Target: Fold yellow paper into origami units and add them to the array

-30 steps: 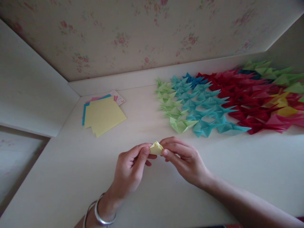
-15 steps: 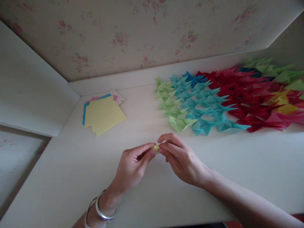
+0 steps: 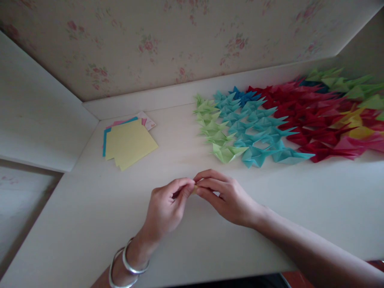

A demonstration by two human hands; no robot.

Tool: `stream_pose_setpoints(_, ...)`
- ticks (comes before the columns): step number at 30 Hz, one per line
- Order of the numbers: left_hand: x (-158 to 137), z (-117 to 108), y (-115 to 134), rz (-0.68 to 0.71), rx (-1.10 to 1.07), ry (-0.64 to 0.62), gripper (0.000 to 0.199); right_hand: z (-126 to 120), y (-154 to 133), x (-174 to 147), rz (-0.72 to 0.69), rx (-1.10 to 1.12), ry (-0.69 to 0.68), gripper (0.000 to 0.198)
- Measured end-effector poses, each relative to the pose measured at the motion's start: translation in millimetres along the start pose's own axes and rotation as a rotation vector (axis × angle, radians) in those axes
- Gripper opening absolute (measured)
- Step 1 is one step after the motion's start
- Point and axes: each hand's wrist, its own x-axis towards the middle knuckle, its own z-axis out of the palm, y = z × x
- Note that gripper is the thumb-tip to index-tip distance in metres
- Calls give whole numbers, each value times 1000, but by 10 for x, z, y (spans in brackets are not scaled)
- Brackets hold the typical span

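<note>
The left hand [image 3: 165, 207] and right hand [image 3: 232, 200] pinch a small yellowish paper piece [image 3: 195, 189], apparently mid-crease, so the next move likely calls for steady, even pressure.

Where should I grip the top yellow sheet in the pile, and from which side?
Probably the right corner of the yellow sheet, coming from the right: the sheet lies flat and that corner points out over the white table, so pinch with thumb above, fingertip beneath. The left hand is nearer, but it pinches the small folded paper.
</note>
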Motion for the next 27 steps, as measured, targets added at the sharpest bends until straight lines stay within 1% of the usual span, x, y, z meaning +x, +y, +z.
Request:
stream_pose_setpoints(3,4,-15,10,-115,-69,43,16,-5,-12,26,137,57,29,14)
stream_pose_setpoints(5,5,-12,20,-161,-143,45,16,1,-17,28,243,100,43,16)
stream_pose_setpoints(7,8,2,26,-205,-219,40,16,17,-23,26,349,238,46,18)
stream_pose_setpoints(9,17,25,22,-263,-293,39,17,39,-34,30,450,444,61,21)
stream_pose_setpoints(11,35,49,6,-323,-371,58,18,59,-44,45,516,605,97,29)
stream_pose_setpoints(12,46,58,-4,-351,-407,67,19,65,-47,55,537,649,111,31)
stream_pose_setpoints(15,76,59,-31,-396,-433,34,24,66,-33,79,574,664,142,28)
stream_pose_setpoints(18,96,26,-39,-345,-359,-41,23,60,-3,68,562,600,140,22)
stream_pose_setpoints(21,105,1,-43,-303,-366,-76,18,67,2,36,533,535,112,17)
stream_pose_setpoints(24,106,7,-48,-333,-418,-80,18,80,-20,23,547,523,111,19)
stream_pose_setpoints(27,97,26,-60,-386,-505,-43,17,85,-37,31,566,583,112,26)
